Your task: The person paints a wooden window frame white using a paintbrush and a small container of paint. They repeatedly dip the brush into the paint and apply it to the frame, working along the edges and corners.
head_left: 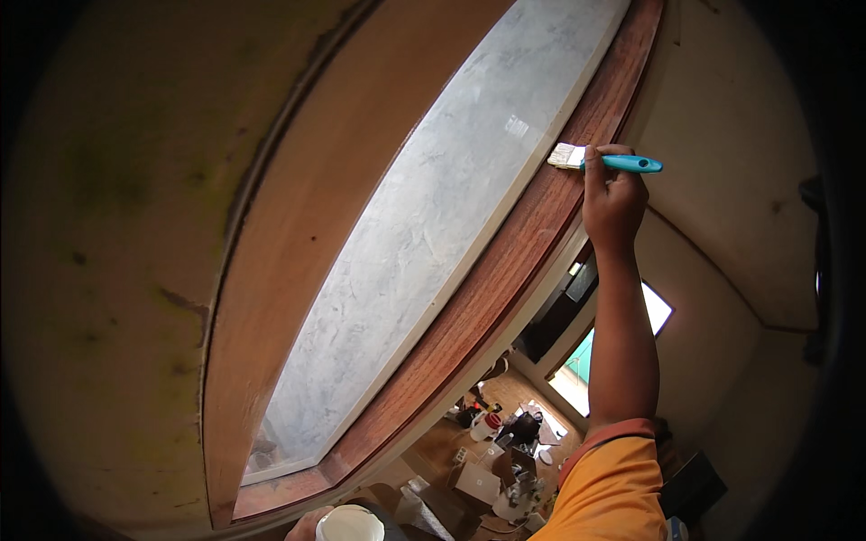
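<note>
My right hand point(614, 196) grips a flat paintbrush point(632, 163) with a turquoise handle and pale, paint-coated bristles. The bristle tips touch or hover close over the reddish-brown wooden frame member point(473, 304), near its pale inner strip point(433, 308). Greyish-white glass point(419, 230) with reflections lies inside the frame. At the bottom edge, my left hand point(308, 526) holds a white container point(350, 524) by its side; its inside looks pale, and most of that hand is cut off by the picture's edge.
A lighter brown wooden frame member point(298, 182) borders a stained wall point(115, 270) at left. Far below, the floor holds cardboard boxes point(477, 481), a white container with a red lid point(486, 426) and assorted clutter. A bright doorway point(575, 365) stands behind my right forearm.
</note>
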`<state>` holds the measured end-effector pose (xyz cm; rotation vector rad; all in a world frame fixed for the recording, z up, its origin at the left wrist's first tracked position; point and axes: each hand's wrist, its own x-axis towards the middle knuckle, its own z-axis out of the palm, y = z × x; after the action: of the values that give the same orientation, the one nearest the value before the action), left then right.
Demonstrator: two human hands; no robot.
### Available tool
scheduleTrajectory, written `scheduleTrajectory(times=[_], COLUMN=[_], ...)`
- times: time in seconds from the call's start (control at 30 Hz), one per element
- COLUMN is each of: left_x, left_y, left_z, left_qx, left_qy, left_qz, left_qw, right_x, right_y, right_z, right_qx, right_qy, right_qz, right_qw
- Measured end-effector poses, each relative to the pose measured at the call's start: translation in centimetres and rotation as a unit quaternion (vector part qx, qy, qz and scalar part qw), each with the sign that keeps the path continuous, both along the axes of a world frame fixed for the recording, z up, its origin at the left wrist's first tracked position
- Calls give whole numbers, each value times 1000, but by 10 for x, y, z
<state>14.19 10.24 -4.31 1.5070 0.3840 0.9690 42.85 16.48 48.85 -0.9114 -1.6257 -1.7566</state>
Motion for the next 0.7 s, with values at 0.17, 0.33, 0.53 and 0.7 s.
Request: scheduleTrajectory(times=[0.17,0.33,0.53,0.7], left_x=[-1,-5,-6,-8], left_y=[2,-1,0,-3], left_z=[-1,2,5,6], left_qx=[-5,-20,-13,-19], left_qy=[4,2,-19,-18], left_qz=[-24,-23,-32,-26], left_qw=[1000,1000,999,999], right_x=[-1,-4,-8,-11], right_y=[-1,-4,-7,-11], right_z=[2,3,2,-1], right_qx=[-2,-12,-27,-30], right_qy=[-17,-16,-9,-14], right_qz=[-4,-17,-21,-36], right_qw=[1000,1000,999,999])
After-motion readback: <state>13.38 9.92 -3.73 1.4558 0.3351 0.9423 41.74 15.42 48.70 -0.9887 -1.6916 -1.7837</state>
